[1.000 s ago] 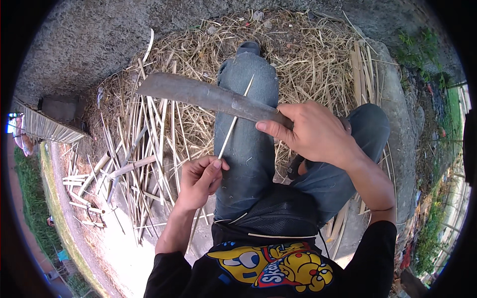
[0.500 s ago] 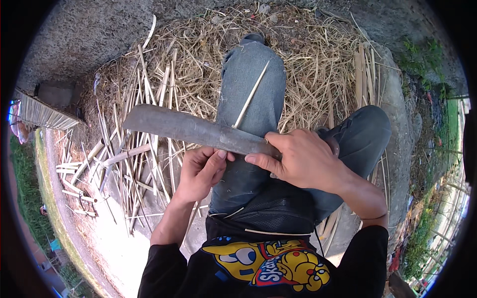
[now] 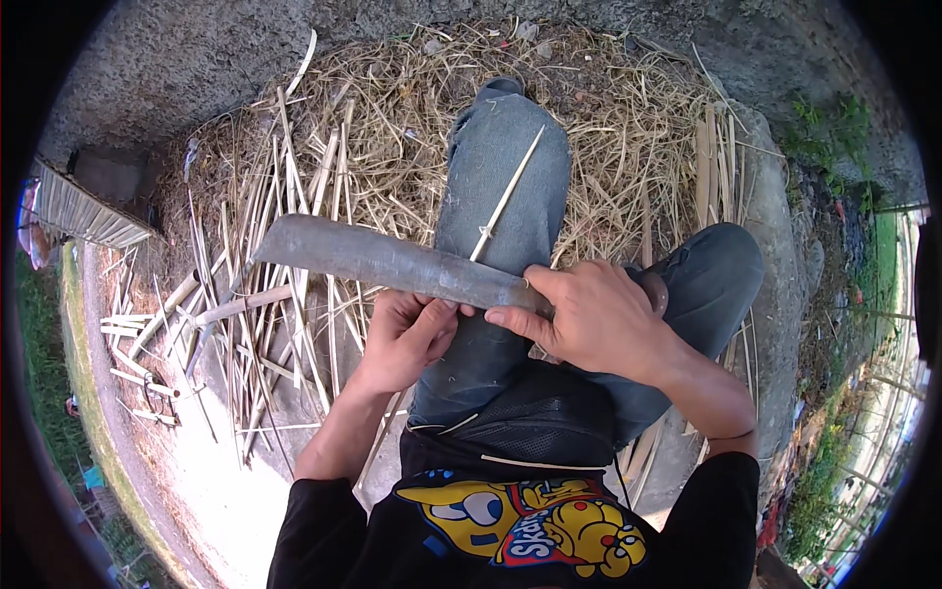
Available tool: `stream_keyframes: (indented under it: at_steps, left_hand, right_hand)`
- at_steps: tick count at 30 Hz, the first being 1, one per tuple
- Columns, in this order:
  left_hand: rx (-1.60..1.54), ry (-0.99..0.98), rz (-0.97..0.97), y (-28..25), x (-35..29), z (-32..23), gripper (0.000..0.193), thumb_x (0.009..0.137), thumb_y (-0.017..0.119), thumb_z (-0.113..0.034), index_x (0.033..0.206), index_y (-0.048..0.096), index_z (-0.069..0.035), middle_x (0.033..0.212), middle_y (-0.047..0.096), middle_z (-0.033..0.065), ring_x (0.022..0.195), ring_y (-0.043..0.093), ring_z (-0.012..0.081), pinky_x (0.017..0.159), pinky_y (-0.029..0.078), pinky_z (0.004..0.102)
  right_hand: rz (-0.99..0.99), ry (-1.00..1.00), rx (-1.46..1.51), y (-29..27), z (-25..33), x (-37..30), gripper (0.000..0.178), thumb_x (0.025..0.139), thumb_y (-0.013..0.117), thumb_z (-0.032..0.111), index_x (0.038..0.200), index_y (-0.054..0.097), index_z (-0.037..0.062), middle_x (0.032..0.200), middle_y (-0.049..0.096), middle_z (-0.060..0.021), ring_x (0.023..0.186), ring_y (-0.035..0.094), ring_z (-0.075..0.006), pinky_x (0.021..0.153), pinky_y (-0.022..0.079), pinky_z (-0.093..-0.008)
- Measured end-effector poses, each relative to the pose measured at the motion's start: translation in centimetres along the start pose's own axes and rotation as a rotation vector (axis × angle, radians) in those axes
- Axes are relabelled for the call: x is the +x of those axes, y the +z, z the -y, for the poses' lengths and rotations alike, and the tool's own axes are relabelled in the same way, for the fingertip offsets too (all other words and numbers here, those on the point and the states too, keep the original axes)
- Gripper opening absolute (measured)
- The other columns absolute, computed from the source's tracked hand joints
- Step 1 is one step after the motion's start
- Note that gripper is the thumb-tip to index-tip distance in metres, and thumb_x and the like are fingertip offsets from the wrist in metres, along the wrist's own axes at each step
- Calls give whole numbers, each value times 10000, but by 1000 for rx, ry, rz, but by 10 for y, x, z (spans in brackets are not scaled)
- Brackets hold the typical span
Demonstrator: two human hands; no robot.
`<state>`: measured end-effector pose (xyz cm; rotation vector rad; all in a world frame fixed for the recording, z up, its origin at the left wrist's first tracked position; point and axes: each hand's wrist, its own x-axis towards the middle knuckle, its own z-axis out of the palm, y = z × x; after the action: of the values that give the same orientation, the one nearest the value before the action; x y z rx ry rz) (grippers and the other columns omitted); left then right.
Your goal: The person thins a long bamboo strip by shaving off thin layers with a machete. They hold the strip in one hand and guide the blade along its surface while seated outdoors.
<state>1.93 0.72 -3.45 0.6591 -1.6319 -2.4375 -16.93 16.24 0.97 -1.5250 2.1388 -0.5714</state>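
My right hand (image 3: 610,319) is closed around a machete near the base of its broad grey blade (image 3: 368,257), with the thumb and forefinger on the metal. The blade lies across my lap, its wide end pointing left. Just below the blade, my left hand (image 3: 404,342) is pinched closed on a thin bamboo strip (image 3: 510,188). This pale strip comes out beyond the blade and slants up over my jeans-clad knee, with a small curl of shaving on it close to the metal. Where strip and blade meet is hidden under the blade.
Many split bamboo strips (image 3: 285,167) lie heaped on the left, beside thicker bamboo pieces (image 3: 245,306). Dry shavings (image 3: 608,147) cover the ground ahead, up to a rough wall (image 3: 392,22). More bamboo slats (image 3: 708,162) lie at the right. A thin sliver (image 3: 540,461) rests on my lap.
The blade has shifted slightly along the strip, and a small curl of shaving now shows on the strip beyond it. Both hands keep their grips.
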Motion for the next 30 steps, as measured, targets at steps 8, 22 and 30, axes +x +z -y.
stream_keyframes:
  at_steps: [8,22,30]
  left_hand:
    - [44,-1,-38,2,11,-8,274,1081,525,-190,1035,653,48,594,457,-45,454,347,26,426,252,220]
    - [-51,-23,15,-2,8,-7,273,1068,552,-204,1059,679,38,612,493,-30,458,363,30,425,251,220]
    - [45,5,-47,-6,-13,-4,272,1057,533,-131,1201,675,51,691,570,19,462,365,35,427,275,209]
  right_hand:
    - [-23,-1,-96,-20,-5,12,686,902,599,686,692,624,33,540,604,-164,564,660,-387,576,539,-482]
    - [-10,-24,-123,-15,1,5,686,934,575,662,727,630,10,551,597,-197,573,653,-421,591,530,-514]
    - [-282,230,-2,-58,-42,23,687,966,567,625,733,640,-18,531,549,-192,552,614,-389,547,475,-466]
